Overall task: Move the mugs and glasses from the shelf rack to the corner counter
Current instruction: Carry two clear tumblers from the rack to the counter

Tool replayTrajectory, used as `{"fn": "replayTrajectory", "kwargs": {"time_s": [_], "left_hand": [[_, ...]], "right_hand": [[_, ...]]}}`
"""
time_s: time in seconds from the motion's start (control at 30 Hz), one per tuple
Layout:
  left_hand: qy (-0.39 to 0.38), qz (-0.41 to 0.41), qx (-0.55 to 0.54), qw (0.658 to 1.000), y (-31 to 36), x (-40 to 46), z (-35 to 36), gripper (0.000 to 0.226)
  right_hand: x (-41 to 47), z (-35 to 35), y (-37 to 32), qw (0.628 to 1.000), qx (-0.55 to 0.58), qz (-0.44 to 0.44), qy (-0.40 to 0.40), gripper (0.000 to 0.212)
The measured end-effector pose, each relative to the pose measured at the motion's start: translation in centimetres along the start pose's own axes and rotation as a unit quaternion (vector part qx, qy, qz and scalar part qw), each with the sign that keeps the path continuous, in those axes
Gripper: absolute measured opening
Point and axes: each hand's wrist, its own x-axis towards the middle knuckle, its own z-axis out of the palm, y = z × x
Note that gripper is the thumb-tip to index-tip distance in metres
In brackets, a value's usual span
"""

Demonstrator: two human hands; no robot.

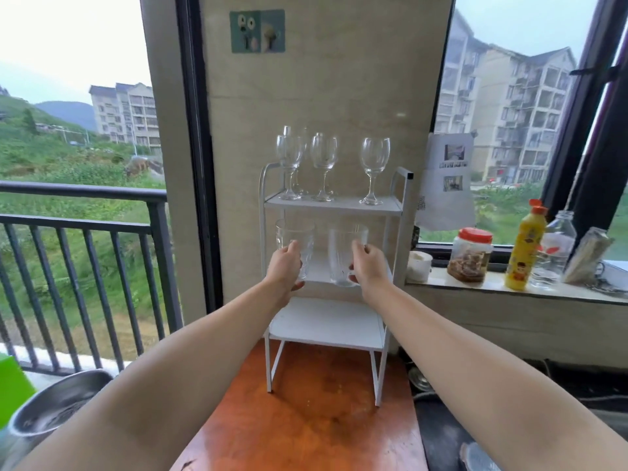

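Observation:
A white three-tier shelf rack (397, 212) stands on an orange-brown table against the tiled wall. Its top tier carries several clear wine glasses (374, 158). On the middle tier, my left hand (284, 266) wraps around a clear patterned glass mug (295, 232), and my right hand (368, 263) grips the right side of a second clear glass mug (341, 248). Both mugs are upright; whether their bases still touch the shelf I cannot tell. The bottom tier is bare.
The window sill counter (475, 287) to the right holds a white cup (419, 265), a red-lidded jar (470, 254), a yellow bottle (525, 244) and a clear bottle (555, 248). A steel pot (57, 409) sits at lower left by the balcony railing (85, 229).

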Motion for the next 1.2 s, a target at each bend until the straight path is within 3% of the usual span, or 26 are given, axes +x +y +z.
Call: {"fn": "replayTrajectory", "kwargs": {"time_s": [0.37,0.47,0.63,0.8,1.2], "left_hand": [[-0.088,-0.028,0.021,0.995,-2.7,-13.2,-3.9,0.021],[-0.115,-0.022,0.042,0.992,-4.9,-16.3,-3.6,0.032],[-0.183,-0.049,0.086,0.978,-8.9,-21.8,-1.8,0.033],[-0.241,-0.114,0.096,0.959,-13.4,-27.1,1.3,0.029],[-0.389,-0.202,0.119,0.891,-20.9,-43.2,13.3,0.035]], "right_hand": [[-15.7,-3.3,1.5,0.992,0.003,0.066,0.104,0.032],[-19.3,-5.2,3.1,0.989,-0.009,0.087,0.123,0.033],[-25.4,-9.6,6.3,0.973,-0.071,0.128,0.181,0.032],[-31.4,-15.3,10.2,0.947,-0.091,0.184,0.246,0.025],[-49.3,-32.8,14.1,0.858,-0.086,0.266,0.43,0.038]]}}
